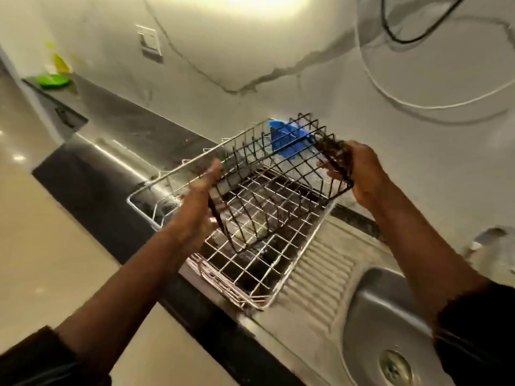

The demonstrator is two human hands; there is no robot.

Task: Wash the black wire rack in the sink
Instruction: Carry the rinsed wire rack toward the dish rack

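The black wire rack [278, 174] hangs tilted in the air over a silver wire dish basket [250, 277] on the counter. My left hand [198, 201] grips its near-left end and my right hand [359, 174] grips its far-right end. The steel sink bowl [379, 316] with its round drain [395, 367] lies at the lower right, past a ribbed draining board [320, 274].
A blue plastic holder [287, 140] sits behind the rack at the basket's back. The dark counter [111, 129] runs to the far left, where a green lid [53, 80] lies. A wall switch [149, 43] and black and white cables [390, 90] are on the marble wall.
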